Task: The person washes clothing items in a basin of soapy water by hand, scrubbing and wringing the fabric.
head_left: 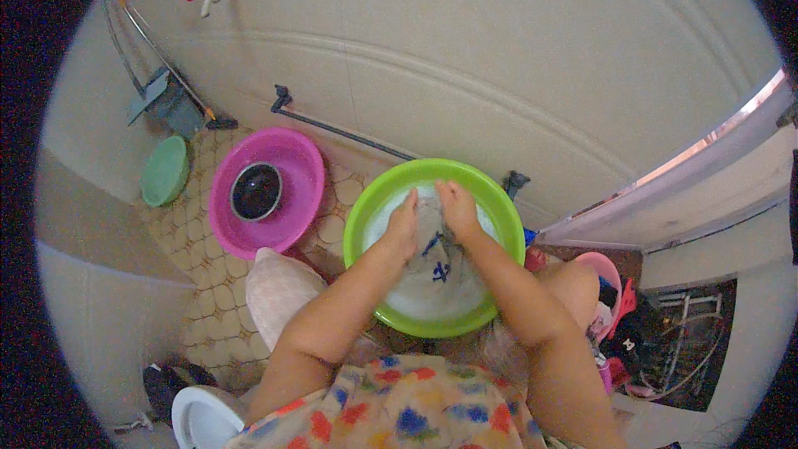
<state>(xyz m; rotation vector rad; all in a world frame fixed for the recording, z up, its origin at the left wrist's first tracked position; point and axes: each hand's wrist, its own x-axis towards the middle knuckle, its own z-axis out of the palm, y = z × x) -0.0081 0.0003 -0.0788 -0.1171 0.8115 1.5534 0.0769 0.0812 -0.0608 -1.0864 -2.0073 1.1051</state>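
A bright green basin [434,168] in front of me holds cloudy, sudsy water. A wet greyish cloth [429,218] with dark blue marks lies partly in the suds, bunched between my hands. My left hand [403,229] is closed on the cloth's left side. Opposite it, my right hand [458,209] has its fingers curled over the cloth's right side near the far rim. Both hands are inside the basin, a short gap apart. What kind of garment or fabric the cloth is cannot be made out, and its lower part is under the foam.
Left of the green basin is a magenta basin [309,168] with a dark-filled metal bowl [256,191] in it. A small green basin [165,171], a dustpan [173,102] and a broom [221,124] stand farther left. A pipe [349,135] runs along the wall. At right is a pink tub [600,263] with clothes.
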